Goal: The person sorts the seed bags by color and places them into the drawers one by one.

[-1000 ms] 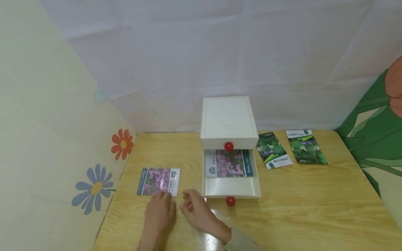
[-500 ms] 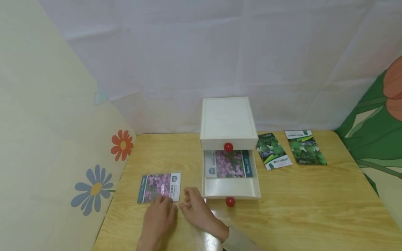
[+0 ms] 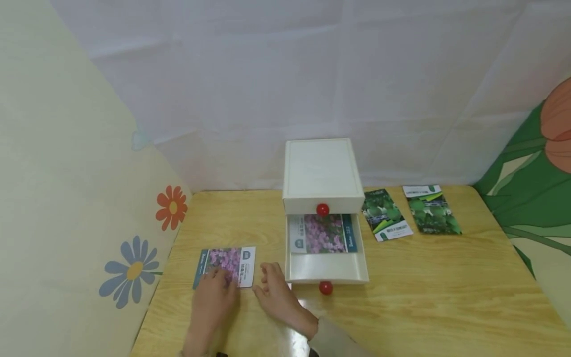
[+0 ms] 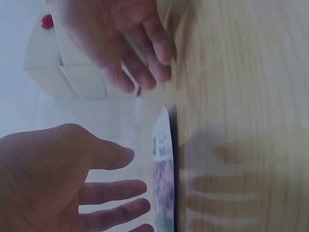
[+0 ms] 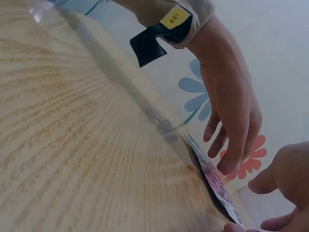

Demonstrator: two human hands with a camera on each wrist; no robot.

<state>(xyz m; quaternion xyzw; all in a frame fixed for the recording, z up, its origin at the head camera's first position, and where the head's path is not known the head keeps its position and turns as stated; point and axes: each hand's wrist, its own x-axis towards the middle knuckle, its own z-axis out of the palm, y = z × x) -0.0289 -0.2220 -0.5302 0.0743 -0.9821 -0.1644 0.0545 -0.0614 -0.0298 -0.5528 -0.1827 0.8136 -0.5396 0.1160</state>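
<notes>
A flat packet point(image 3: 247, 263) with a pink-flower picture lies on the table at the left. Over its lower left part reaches my left hand point(image 3: 213, 296), and in the left wrist view its fingers point(image 4: 116, 191) stretch toward the packet's face. Just right of the packet is my right hand point(image 3: 278, 297), resting low by the table with loosely bent fingers and holding nothing. A similar pink-flower packet point(image 3: 325, 235) lies in the pulled-out lower drawer point(image 3: 327, 267) of a white cabinet point(image 3: 322, 168); its back end is hidden under the upper drawer.
Two green-leaf packets lie right of the cabinet, one packet point(image 3: 387, 215) beside it and another packet point(image 3: 432, 210) farther right. Red round knobs sit on the drawers, the lower knob point(image 3: 326, 287) jutting toward me. A flower-printed wall point(image 3: 134, 208) borders the table's left side.
The left packet has slid toward me. My left hand has since shifted left across it, uncovering its white end. The right hand stays almost in place.
</notes>
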